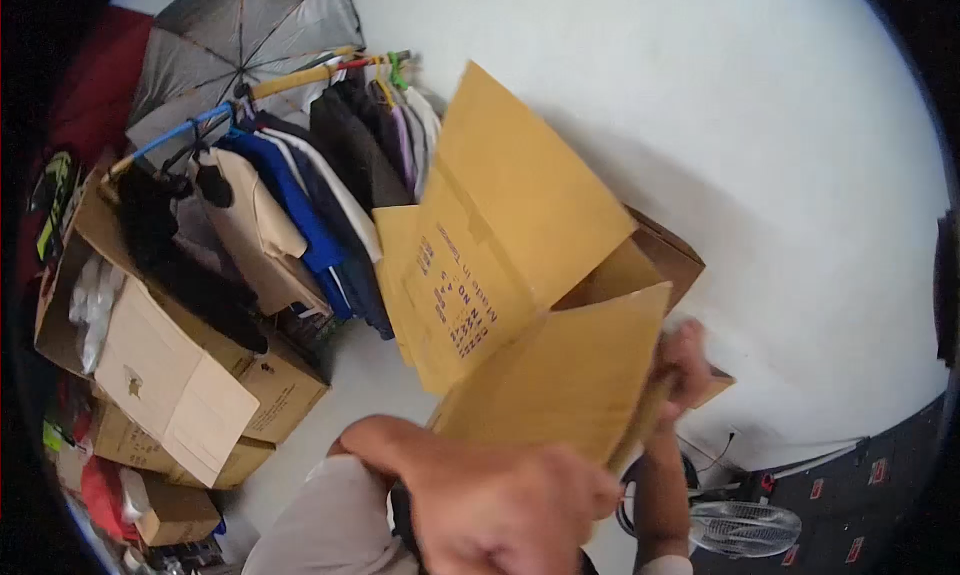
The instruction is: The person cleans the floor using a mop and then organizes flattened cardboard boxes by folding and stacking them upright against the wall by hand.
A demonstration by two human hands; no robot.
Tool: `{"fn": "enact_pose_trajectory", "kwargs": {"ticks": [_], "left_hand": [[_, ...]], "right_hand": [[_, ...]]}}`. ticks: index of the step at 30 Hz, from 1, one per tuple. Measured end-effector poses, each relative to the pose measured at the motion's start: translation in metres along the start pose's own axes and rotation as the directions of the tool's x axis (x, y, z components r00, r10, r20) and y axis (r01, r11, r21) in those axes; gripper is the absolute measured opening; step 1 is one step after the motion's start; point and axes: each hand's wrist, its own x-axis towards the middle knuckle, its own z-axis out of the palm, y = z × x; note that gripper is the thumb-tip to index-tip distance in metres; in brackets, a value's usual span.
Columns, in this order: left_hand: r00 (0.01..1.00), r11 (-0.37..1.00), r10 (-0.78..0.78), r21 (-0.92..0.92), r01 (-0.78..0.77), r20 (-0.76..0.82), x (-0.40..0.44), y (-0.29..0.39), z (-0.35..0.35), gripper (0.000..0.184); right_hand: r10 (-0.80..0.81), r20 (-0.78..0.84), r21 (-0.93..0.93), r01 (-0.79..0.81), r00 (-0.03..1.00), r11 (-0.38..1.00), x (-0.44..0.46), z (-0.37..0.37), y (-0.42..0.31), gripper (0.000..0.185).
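A large cardboard box (470, 275) with printed text on its side and raised flaps fills the middle of the view, tilted. At its right edge, my right hand (683, 365) is closed around the cardboard. My left hand (510, 505) is nearest the camera, at the bottom middle, blurred by motion. Its fingers are curled in front of the box's lower part, and what they hold is too blurred to make out.
Clothes (250, 205) hang from a rod at the left, below a grey umbrella (240, 35). More cardboard boxes (180, 375) are stacked at the lower left. A fan (745, 528) stands at the lower right, beside dark panels (850, 495). Behind is a white wall (740, 95).
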Motion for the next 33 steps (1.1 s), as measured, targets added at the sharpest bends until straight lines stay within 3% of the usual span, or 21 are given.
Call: {"fn": "enact_pose_trajectory", "kwargs": {"ticks": [1,6,8,10,12,13,15,17,18,19,21,22,23,24,25,26,28,30,32,33], "left_hand": [[0.996,1.000,0.030,-0.004,-0.031,-0.085,0.000,0.004,0.006,0.034],[0.980,0.996,-0.054,0.066,0.068,-0.191,-0.005,0.021,0.020,0.042],[0.956,0.977,-0.071,0.174,0.124,-0.286,-0.016,0.032,0.025,0.039],[0.929,0.933,-0.043,0.317,0.169,-0.369,-0.019,0.037,0.034,0.039],[0.874,0.826,0.029,0.504,0.252,-0.484,-0.024,0.037,0.039,0.038],[0.850,0.816,0.054,0.514,0.265,-0.524,-0.028,0.037,0.037,0.037],[0.815,0.807,0.081,0.518,0.284,-0.574,-0.029,0.033,0.031,0.033],[0.771,0.832,0.070,0.463,0.304,-0.633,-0.027,0.022,0.029,0.032],[0.735,0.857,0.049,0.407,0.317,-0.676,-0.026,0.014,0.031,0.035],[0.722,0.856,0.034,0.393,0.337,-0.692,-0.024,0.008,0.037,0.033],[0.693,0.861,0.029,0.370,0.349,-0.720,-0.020,-0.004,0.051,0.028],[0.677,0.868,0.034,0.357,0.344,-0.735,-0.017,-0.009,0.062,0.025],[0.665,0.882,0.031,0.334,0.334,-0.746,-0.014,-0.018,0.070,0.025],[0.657,0.880,0.171,0.414,0.233,-0.734,-0.009,-0.028,0.077,0.024],[0.634,0.858,0.311,0.496,0.133,-0.708,-0.005,-0.038,0.084,0.024],[0.628,0.870,0.307,0.479,0.121,-0.715,0.000,-0.044,0.088,0.024],[0.569,0.807,0.427,0.580,0.112,-0.703,0.010,-0.051,0.095,0.024],[0.558,0.779,0.489,0.624,0.067,-0.670,0.025,-0.048,0.099,0.024],[0.547,0.730,0.568,0.683,0.010,-0.615,0.046,-0.041,0.096,0.022],[0.555,0.726,0.578,0.687,-0.015,-0.598,0.056,-0.037,0.092,0.021]], "right_hand": [[-0.045,0.005,0.076,0.044,0.999,0.996,-0.002,0.013,0.004,0.063],[-0.144,-0.093,0.110,0.154,0.985,0.982,-0.017,0.103,-0.021,0.072],[0.141,0.015,0.255,-0.140,0.990,0.957,-0.041,0.131,-0.039,0.088],[0.299,0.370,0.349,-0.430,0.879,0.832,-0.036,0.109,-0.094,0.098],[0.247,0.393,0.513,-0.434,0.886,0.741,-0.064,0.103,-0.134,0.102],[0.237,0.401,0.517,-0.433,0.885,0.739,-0.079,0.097,-0.151,0.102],[0.342,0.677,0.228,-0.627,0.652,0.745,-0.120,0.076,-0.178,0.095],[0.458,0.829,-0.128,-0.689,0.320,0.714,-0.138,0.064,-0.205,0.088],[0.546,0.744,-0.039,-0.791,0.385,0.610,-0.123,0.066,-0.225,0.071],[0.552,0.745,-0.057,-0.790,0.373,0.611,-0.131,0.066,-0.238,0.071],[0.755,0.529,-0.132,-0.841,0.387,0.524,-0.160,0.056,-0.266,0.063],[0.766,0.523,-0.159,-0.840,0.373,0.518,-0.178,0.053,-0.273,0.063],[0.790,0.331,-0.513,-0.605,0.516,0.609,-0.202,0.051,-0.277,0.056],[0.704,0.190,-0.810,-0.297,0.684,0.506,-0.208,0.049,-0.284,0.048],[0.677,0.035,-0.712,-0.457,0.735,0.533,-0.209,0.044,-0.282,0.043],[0.647,-0.131,-0.577,-0.589,0.751,0.566,-0.196,0.043,-0.277,0.037],[0.749,-0.261,-0.307,-0.788,0.609,0.533,-0.166,0.017,-0.266,0.028],[0.671,-0.246,-0.417,-0.701,0.699,0.578,-0.159,-0.025,-0.250,0.023],[0.503,-0.186,-0.546,-0.514,0.844,0.661,-0.126,-0.046,-0.248,0.020],[0.511,-0.183,-0.596,-0.508,0.840,0.622,-0.105,-0.057,-0.248,0.022]]}}
